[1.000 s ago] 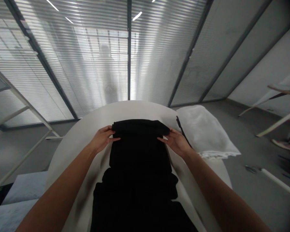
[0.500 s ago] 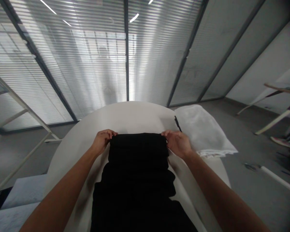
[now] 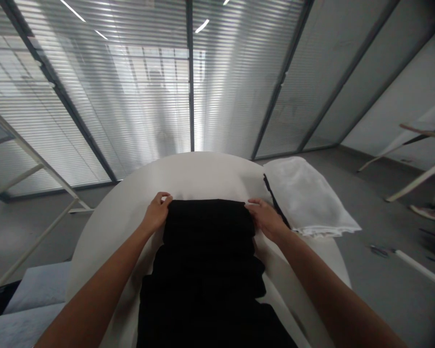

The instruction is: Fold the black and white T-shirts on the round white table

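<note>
A long piece of black cloth [image 3: 206, 261] lies across the round white table [image 3: 199, 174], folded over at its far end and running toward me past the bottom of the view. My left hand [image 3: 158, 211] pinches its far left corner between thumb and fingers. At the opposite corner, my right hand [image 3: 265, 216] has its fingertips closed on the cloth's edge. The far fold runs nearly straight between both hands. Ripples show along the cloth's right and left sides.
Folded white fabric [image 3: 308, 195] with a black strip at its left edge hangs over the table's right rim. A pale metal frame [image 3: 36, 157] stands at left, near light padded pieces [image 3: 39, 285]. Scissors [image 3: 379, 250] and a white pole [image 3: 420, 269] are at right. Blinds cover the glass wall.
My right hand has shifted slightly, its fingers now flatter and straighter along the corner. The left hand's fingers have bunched up a little. The black cloth has barely moved.
</note>
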`<state>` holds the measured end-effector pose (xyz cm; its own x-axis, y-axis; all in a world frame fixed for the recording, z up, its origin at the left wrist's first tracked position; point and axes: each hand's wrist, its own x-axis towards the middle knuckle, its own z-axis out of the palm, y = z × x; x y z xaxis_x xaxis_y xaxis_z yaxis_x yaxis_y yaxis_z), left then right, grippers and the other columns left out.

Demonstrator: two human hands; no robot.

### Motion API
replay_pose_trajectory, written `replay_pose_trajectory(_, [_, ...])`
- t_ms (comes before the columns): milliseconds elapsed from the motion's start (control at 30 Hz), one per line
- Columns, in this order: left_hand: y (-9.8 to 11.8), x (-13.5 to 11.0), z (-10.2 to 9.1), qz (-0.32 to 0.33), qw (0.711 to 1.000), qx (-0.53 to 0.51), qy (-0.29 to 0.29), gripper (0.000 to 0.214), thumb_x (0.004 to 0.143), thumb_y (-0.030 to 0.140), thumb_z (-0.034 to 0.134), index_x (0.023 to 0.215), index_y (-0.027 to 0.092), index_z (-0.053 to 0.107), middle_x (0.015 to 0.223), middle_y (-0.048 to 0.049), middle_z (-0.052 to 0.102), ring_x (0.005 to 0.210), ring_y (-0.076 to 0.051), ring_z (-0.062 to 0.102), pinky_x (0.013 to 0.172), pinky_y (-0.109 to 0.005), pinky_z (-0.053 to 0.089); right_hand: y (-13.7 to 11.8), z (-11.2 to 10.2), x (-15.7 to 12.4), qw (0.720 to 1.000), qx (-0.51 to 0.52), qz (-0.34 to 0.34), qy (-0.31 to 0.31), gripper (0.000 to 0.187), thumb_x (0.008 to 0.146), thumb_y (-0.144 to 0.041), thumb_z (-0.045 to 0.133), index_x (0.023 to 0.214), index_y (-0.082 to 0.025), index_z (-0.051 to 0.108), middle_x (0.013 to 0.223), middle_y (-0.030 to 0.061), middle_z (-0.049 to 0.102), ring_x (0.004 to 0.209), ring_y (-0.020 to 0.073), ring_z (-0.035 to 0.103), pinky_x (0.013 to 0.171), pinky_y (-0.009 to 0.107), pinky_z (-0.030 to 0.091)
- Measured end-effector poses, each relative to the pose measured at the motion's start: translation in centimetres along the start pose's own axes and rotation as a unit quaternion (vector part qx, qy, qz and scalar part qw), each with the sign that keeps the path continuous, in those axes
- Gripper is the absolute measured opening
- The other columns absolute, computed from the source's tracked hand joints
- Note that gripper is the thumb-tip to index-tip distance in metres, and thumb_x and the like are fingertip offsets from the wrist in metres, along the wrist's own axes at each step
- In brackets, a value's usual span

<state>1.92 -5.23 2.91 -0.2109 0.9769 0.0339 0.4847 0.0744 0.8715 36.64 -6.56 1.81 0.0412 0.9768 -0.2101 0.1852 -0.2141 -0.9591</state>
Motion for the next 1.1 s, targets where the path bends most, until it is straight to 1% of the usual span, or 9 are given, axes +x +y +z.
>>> replay_pose_trajectory(100, [0.3,-0.2,-0.3,0.032,0.998,0.049,-0.015,0.032,0.086,0.045,0.049,0.101,0.023,0.067,0.097,-0.0048,0.07,0.087,-0.022,0.062,0.081,-0.031,0.042,-0.3,0.3,-0.4,0.998,0.028,0.051,-0.002,0.051,0.078,-0.043,0.062,0.124,-0.026,0.05,0.077,0.0006,0.062,0.064,0.0167,0.058,0.048,0.025,0.039])
replay_pose_trajectory(200, [0.7,-0.5,-0.7,0.056,0.997,0.041,-0.046,0.032,0.086,0.043,0.048,0.099,0.023,0.07,0.109,-0.005,0.069,0.102,-0.024,0.06,0.091,-0.032,0.04,-1.0,0.6,-1.0,0.998,0.023,0.006,-0.057,0.052,0.077,-0.043,0.066,0.126,-0.028,0.055,0.087,0.001,0.067,0.074,0.0169,0.062,0.056,0.025,0.044])
replay_pose_trajectory(267, [1.0,-0.6,-1.0,0.065,0.995,0.025,-0.069,0.03,0.082,0.039,0.053,0.099,0.023,0.071,0.106,-0.0049,0.07,0.1,-0.024,0.06,0.087,-0.031,0.042,-1.6,0.6,-1.5,0.995,0.042,-0.015,-0.092,0.051,0.075,-0.039,0.07,0.124,-0.026,0.06,0.094,0.0017,0.069,0.08,0.0165,0.063,0.062,0.025,0.047])
replay_pose_trajectory(400, [1.3,-0.9,-1.3,0.008,0.985,-0.12,-0.128,0.032,0.071,0.029,0.059,0.1,0.019,0.072,0.074,-0.0019,0.065,0.066,-0.017,0.057,0.058,-0.025,0.041,-2.5,0.6,-2.2,0.98,0.151,0.014,-0.129,0.053,0.07,-0.029,0.076,0.121,-0.025,0.065,0.094,0.001,0.071,0.077,0.0141,0.063,0.064,0.023,0.047])
replay_pose_trajectory(533, [1.6,-0.9,-1.1,-0.038,0.943,-0.312,-0.109,0.025,0.065,0.026,0.066,0.088,0.016,0.069,0.069,0.0008,0.06,0.054,-0.01,0.05,0.045,-0.02,0.034,-2.5,0.9,-2.2,0.971,0.232,0.045,-0.027,0.048,0.065,-0.019,0.077,0.112,-0.024,0.069,0.087,0.0001,0.072,0.069,0.0129,0.062,0.06,0.023,0.047])
replay_pose_trajectory(600, [1.5,-0.8,-0.9,-0.044,0.936,-0.338,-0.09,0.021,0.064,0.026,0.069,0.083,0.017,0.067,0.065,0.0023,0.057,0.051,-0.009,0.048,0.041,-0.019,0.033,-2.3,1.3,-2.0,0.963,0.262,0.041,0.041,0.044,0.062,-0.015,0.076,0.105,-0.023,0.071,0.087,0.0005,0.073,0.072,0.0141,0.063,0.063,0.024,0.049])
replay_pose_trajectory(700, [0.8,-0.4,-0.6,-0.049,0.934,-0.346,-0.073,0.022,0.062,0.027,0.073,0.08,0.016,0.065,0.067,0.002,0.058,0.053,-0.01,0.052,0.041,-0.02,0.04,-1.8,1.8,-1.8,0.959,0.274,0.047,0.056,0.044,0.06,-0.013,0.075,0.102,-0.022,0.07,0.089,0.0014,0.073,0.076,0.0159,0.065,0.065,0.025,0.051])
replay_pose_trajectory(900, [-0.1,-0.1,-0.5,-0.097,0.95,-0.277,-0.104,0.025,0.065,0.023,0.073,0.087,0.017,0.063,0.055,0.0033,0.055,0.041,-0.01,0.049,0.035,-0.018,0.032,-0.8,1.3,-1.1,0.979,0.165,0.029,0.117,0.056,0.061,-0.02,0.07,0.117,-0.025,0.062,0.109,0.0054,0.068,0.073,0.0164,0.064,0.053,0.025,0.048])
replay_pose_trajectory(1100, [0.8,-0.7,-0.9,-0.106,0.973,-0.151,-0.141,0.052,0.079,0.035,0.062,0.129,0.023,0.054,0.042,0.0076,0.044,0.033,-0.014,0.048,0.035,-0.019,0.024,0.0,0.0,0.1,0.988,-0.038,-0.064,0.134,0.063,0.066,-0.029,0.069,0.128,-0.026,0.058,0.13,0.0113,0.057,0.089,0.0231,0.065,0.066,0.034,0.053])
